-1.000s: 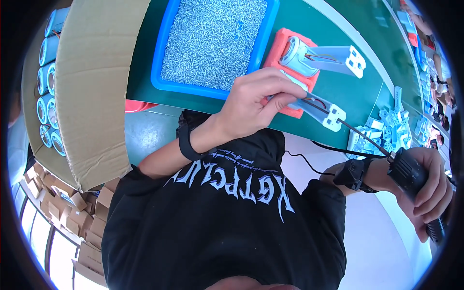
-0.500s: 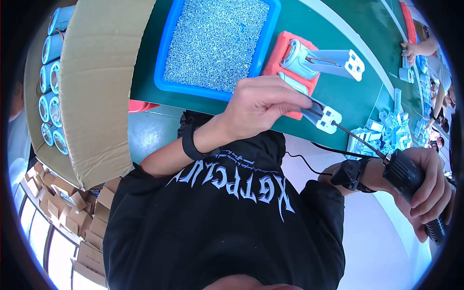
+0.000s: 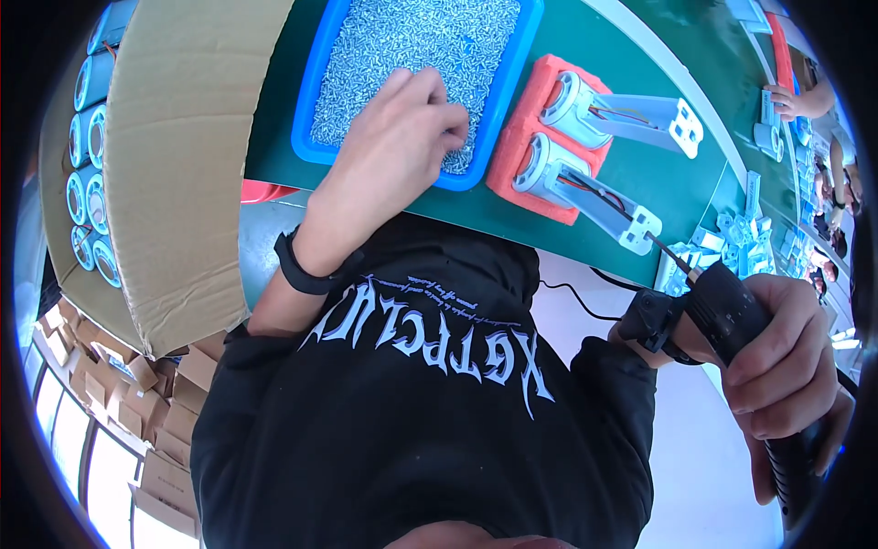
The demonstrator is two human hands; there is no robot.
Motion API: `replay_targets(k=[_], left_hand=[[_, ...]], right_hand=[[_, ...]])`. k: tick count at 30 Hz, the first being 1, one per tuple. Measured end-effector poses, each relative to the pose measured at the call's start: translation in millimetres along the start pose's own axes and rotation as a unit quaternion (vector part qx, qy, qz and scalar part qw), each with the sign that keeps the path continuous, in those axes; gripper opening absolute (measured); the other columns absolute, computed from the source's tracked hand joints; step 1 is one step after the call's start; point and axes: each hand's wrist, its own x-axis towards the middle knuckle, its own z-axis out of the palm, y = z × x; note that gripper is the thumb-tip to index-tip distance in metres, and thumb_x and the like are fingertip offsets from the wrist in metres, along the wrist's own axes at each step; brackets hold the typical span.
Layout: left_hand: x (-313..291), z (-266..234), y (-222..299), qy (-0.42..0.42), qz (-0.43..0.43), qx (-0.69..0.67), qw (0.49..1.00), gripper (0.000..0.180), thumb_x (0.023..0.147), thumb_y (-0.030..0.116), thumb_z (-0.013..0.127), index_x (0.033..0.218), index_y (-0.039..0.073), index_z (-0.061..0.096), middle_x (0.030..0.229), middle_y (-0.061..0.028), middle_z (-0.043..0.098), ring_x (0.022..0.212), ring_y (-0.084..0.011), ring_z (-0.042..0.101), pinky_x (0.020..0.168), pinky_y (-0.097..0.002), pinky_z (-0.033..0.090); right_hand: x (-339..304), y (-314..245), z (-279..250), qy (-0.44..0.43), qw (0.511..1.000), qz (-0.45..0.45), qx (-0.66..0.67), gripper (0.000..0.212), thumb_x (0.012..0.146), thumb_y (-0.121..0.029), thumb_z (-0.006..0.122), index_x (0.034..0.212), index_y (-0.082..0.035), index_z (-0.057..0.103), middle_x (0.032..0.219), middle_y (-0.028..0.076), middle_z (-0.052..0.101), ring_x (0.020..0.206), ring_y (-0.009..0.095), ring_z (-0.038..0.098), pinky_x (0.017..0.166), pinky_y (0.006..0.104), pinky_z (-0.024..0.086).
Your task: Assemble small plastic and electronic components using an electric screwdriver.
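Observation:
Inside a blue tray (image 3: 305,119) full of small silvery screws (image 3: 480,46), my left hand (image 3: 393,142) has its fingers bent together over the screws; what lies between the fingertips is hidden. Wrapped in my right hand (image 3: 785,366) is a black electric screwdriver (image 3: 729,316). Its long thin bit points at the white end plate of the nearer housing (image 3: 541,172), and its tip is at or close to that plate. Dark and coloured wires run along the housing's open arm. A similar white housing (image 3: 576,112) stands beside it; both sit in a red foam block (image 3: 501,174).
A cardboard box (image 3: 183,146) with several round blue-white parts stands at left. White plastic pieces (image 3: 732,242) are heaped on the green table (image 3: 658,188) at right. More cartons (image 3: 137,393) fill the lower left. Another person's hand (image 3: 796,99) touches parts at far right.
My left hand has let go of the nearer housing's arm and moved left into the screw tray. The screwdriver has shifted slightly left and its bit stays by the end plate.

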Motion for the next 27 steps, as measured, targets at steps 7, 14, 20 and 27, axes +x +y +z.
replay_targets(k=[7, 14, 20, 27], left_hand=[[9, -3, -9, 0.066, 0.023, -0.086, 0.994, 0.01, 0.074, 0.002, 0.066, 0.082, 0.005, 0.07, 0.078, -0.0073, 0.063, 0.075, -0.0254, 0.061, 0.066, -0.0332, 0.05], [16, 12, 30, 0.083, 0.073, -0.264, 0.958, 0.018, 0.074, -0.006, 0.066, 0.087, 0.005, 0.072, 0.086, -0.0084, 0.068, 0.079, -0.0218, 0.066, 0.066, -0.0285, 0.053], [14, 45, 44, 0.078, 0.034, -0.42, 0.904, 0.02, 0.074, -0.006, 0.068, 0.091, 0.003, 0.07, 0.086, -0.0091, 0.068, 0.073, -0.0203, 0.066, 0.062, -0.0264, 0.052], [12, 58, 42, 0.127, 0.052, -0.358, 0.923, 0.015, 0.075, 0.001, 0.069, 0.089, 0.006, 0.068, 0.082, -0.0073, 0.067, 0.072, -0.0235, 0.064, 0.06, -0.0289, 0.051]], right_hand=[[-2, 6, 2, -0.008, 1.0, -0.003, -0.016, 0.017, 0.073, 0.002, 0.071, 0.081, -0.002, 0.056, 0.073, 0.007, 0.062, 0.058, 0.015, 0.064, 0.055, 0.0255, 0.058], [-2, 16, 10, 0.004, 1.0, -0.016, -0.005, 0.024, 0.079, 0.0, 0.066, 0.101, -0.003, 0.055, 0.075, 0.008, 0.061, 0.057, 0.016, 0.064, 0.052, 0.0259, 0.058], [-5, 19, 5, 0.038, 0.999, -0.026, -0.004, 0.036, 0.081, -0.004, 0.066, 0.112, -0.005, 0.05, 0.075, 0.009, 0.061, 0.056, 0.017, 0.064, 0.051, 0.0267, 0.058], [-11, 15, 3, 0.092, 0.995, -0.013, -0.018, 0.036, 0.078, -0.015, 0.073, 0.107, -0.007, 0.053, 0.076, 0.008, 0.062, 0.056, 0.016, 0.064, 0.05, 0.0248, 0.057]])
